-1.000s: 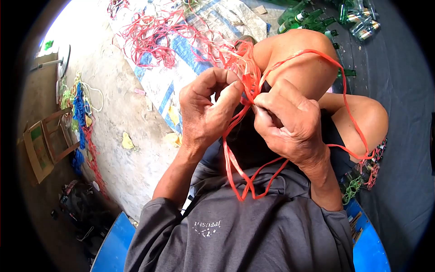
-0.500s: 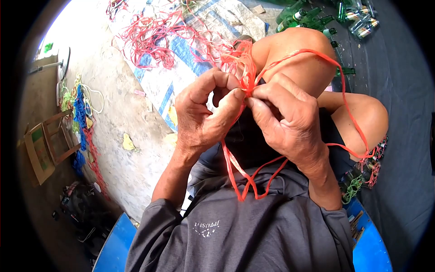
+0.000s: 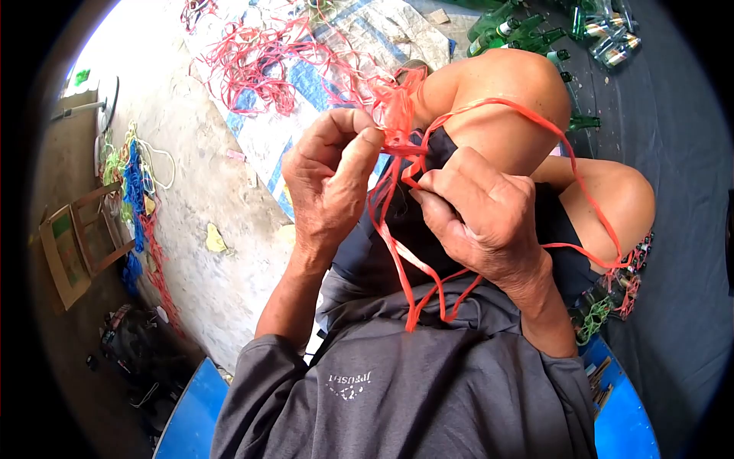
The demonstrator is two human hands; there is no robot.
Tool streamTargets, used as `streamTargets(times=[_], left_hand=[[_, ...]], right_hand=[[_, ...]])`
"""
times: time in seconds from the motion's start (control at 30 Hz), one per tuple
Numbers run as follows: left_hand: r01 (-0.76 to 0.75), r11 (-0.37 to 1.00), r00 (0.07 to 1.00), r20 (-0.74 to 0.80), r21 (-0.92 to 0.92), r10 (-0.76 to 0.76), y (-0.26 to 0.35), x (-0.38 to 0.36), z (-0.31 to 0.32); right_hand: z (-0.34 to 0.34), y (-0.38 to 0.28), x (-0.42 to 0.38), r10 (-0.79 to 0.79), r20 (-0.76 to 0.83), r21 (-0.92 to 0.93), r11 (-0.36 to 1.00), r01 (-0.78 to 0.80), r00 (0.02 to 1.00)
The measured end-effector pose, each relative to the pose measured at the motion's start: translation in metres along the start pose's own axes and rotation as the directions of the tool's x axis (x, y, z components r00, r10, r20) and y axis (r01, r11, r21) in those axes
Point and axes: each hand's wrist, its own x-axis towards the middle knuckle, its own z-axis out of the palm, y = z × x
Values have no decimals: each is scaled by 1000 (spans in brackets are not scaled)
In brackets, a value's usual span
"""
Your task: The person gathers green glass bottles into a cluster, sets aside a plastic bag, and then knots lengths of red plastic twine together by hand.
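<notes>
Red plastic twine [image 3: 398, 115] hangs in a bunched cluster in front of my knees, with loops trailing down over my shirt. My left hand [image 3: 330, 172] pinches a strand at the left side of the bunch between thumb and forefinger. On the other side, my right hand [image 3: 485, 210] is closed on a short red loop just below the knotted part. One long strand arcs from the bunch over my right knee [image 3: 527, 84] and back toward my lap. What lies inside the curled right fingers is hidden.
A white and blue striped sheet [image 3: 321, 92] carries a heap of tangled red twine [image 3: 260, 65]. Green glass bottles [image 3: 527, 30] lie at the upper right. Blue cords [image 3: 135, 183] hang at a wooden frame [image 3: 95, 237] on the left. I sit on a blue chair [image 3: 195, 409].
My hands have drawn apart from the knot, the left going left and the right moving slightly down. Several twine strands now stretch between them.
</notes>
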Motion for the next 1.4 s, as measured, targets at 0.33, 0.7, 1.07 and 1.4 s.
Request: streamTargets(times=[0.33,0.7,1.07,1.4], left_hand=[[199,912,979,28,-358,-202,-11,7,-11],[184,783,982,87,-594,-165,-19,14,-14],[207,747,957,288,-632,-22,-41,26,-38],[236,643,969,225,-729,-100,-40,28,-45]], right_hand=[[-10,-14,-2,324,-40,318,901,-296,945],[-27,-19,-7,152,100,-18,988,-151,983],[-41,1,17,91,-138,-375,917,-137,986],[-46,17,15,153,-157,-271,943,-192,976]])
